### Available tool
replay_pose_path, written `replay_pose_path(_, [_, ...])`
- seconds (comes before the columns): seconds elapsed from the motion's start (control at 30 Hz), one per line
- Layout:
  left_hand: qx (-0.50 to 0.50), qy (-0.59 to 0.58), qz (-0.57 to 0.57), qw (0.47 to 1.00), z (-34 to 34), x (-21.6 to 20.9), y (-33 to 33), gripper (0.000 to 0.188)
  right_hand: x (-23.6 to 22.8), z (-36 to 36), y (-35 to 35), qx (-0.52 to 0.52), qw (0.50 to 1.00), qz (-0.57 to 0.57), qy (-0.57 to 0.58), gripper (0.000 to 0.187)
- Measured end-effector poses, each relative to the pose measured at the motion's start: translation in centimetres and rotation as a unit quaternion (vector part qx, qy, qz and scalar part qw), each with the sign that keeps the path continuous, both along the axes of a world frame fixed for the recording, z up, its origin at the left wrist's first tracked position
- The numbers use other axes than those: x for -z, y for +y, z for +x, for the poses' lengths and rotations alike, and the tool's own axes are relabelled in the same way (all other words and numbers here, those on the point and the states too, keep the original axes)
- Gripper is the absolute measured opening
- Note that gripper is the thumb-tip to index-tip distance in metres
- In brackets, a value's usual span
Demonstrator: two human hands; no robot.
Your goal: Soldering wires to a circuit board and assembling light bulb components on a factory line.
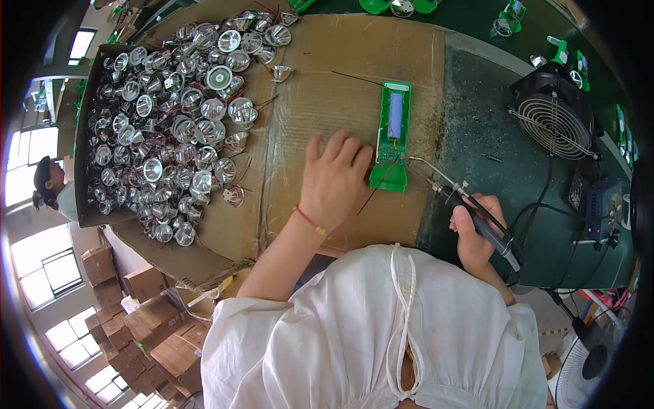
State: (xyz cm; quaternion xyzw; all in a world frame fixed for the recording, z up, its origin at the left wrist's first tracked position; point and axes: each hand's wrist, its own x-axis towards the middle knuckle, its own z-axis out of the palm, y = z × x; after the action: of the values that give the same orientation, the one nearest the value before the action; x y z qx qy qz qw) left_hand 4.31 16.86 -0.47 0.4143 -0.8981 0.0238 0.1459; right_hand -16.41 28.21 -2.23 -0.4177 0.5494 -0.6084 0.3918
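Note:
On the brown cardboard lies an open green plastic housing point(387, 176), with a blue cylindrical battery point(395, 112), a small green circuit board and thin red and black wires inside it. My left hand point(334, 180) is beside its left edge, palm down, the fingers apart and slightly bent; the thumb is hidden. A soldering iron point(481, 221) with a black handle and a thin curved metal feed tube is gripped in my right hand point(477, 232). Its tip points toward the lower right side of the housing, and the tube's end comes close to the circuit board.
A box point(87, 157) at left overflows with silver reflector lamp cups point(184, 129) trailing red wires. A black fan with a wire guard point(555, 126) and a blue control box point(603, 215) with cables stand at right. More green housings line the far edge. A person is at far left.

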Motion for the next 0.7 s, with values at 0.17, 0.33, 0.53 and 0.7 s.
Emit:
replay_pose_path(0.17, [-0.012,-0.079,0.028,0.996,0.4,0.7,-0.3,0.011,0.0,-0.1,-0.2,0.004,1.0,-0.002,-0.008,0.017])
replay_pose_path(0.33, [-0.102,0.142,0.102,0.979,0.4,0.3,0.7,0.011,0.2,-0.2,-0.1,-0.007,1.0,-0.005,-0.008,0.017])
replay_pose_path(0.53, [-0.156,0.377,0.318,0.856,0.0,-0.7,1.9,0.017,0.1,-0.1,-0.3,-0.016,1.0,0.01,0.009,0.016])
replay_pose_path(0.7, [-0.188,0.353,0.321,0.859,0.3,-0.1,1.8,0.012,-0.2,0.3,-0.6,-0.03,0.999,0.019,0.016,0.016])
